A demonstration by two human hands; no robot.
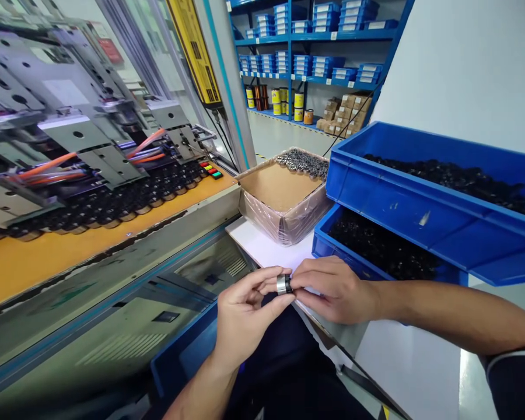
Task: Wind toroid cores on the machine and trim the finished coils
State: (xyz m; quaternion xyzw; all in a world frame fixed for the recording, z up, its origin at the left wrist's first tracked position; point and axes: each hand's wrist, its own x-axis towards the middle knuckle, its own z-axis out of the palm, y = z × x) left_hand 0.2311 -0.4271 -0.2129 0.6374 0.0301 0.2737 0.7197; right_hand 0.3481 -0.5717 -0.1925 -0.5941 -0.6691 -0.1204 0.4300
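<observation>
My left hand (pixel 247 315) pinches a small silver metal ring (pixel 282 284) between its thumb and fingers, above my lap. On the ring's right side sits a black plastic piece (pixel 289 283), gripped by the closed fingertips of my right hand (pixel 339 291). The two parts touch; how deeply they fit together is hidden by my fingers. Just beyond my hands, a cardboard box (pixel 284 224) wrapped in clear film holds many silver rings (pixel 304 162) at its far end. Beside my right forearm, a lower blue bin (pixel 321 242) contains many black pieces (pixel 380 245).
An upper blue bin (pixel 420 204) with more black parts is stacked on the lower one. At left, a machine (pixel 83 140) stands over an orange worktop (pixel 126 236) lined with rows of black-and-metal parts (pixel 109 204). Blue shelving (pixel 290 41) stands behind.
</observation>
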